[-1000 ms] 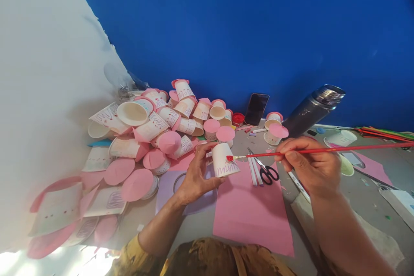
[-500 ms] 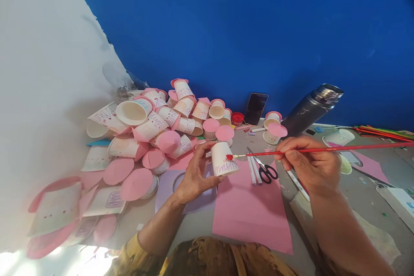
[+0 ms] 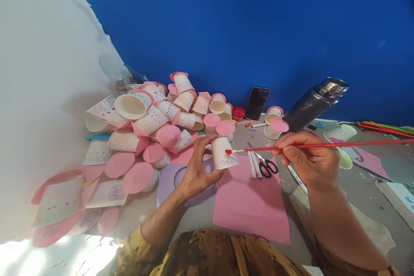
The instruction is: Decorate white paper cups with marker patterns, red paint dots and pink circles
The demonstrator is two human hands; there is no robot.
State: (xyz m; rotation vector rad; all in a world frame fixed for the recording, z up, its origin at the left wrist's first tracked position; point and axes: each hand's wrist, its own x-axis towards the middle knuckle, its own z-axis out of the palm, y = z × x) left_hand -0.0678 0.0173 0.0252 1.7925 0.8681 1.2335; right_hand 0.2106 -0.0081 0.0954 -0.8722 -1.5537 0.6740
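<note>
My left hand (image 3: 196,171) grips a small white paper cup (image 3: 223,154), held upside down above a pink paper sheet (image 3: 250,200). The cup has a purple zigzag line near its rim. My right hand (image 3: 308,161) pinches a long red paintbrush (image 3: 323,145). Its red-loaded tip touches the cup's side. Black-handled scissors (image 3: 264,164) and several markers (image 3: 254,166) lie between my hands.
A heap of decorated cups with pink paper discs (image 3: 161,120) fills the table's left side. A dark phone (image 3: 256,103) leans on the blue wall, beside a grey flask (image 3: 312,103). Coloured sticks (image 3: 384,128) and a pale cup (image 3: 339,133) lie right.
The brush tip has stayed on the cup while both hands and the cup sit slightly higher in view. The camera has shifted a little.
</note>
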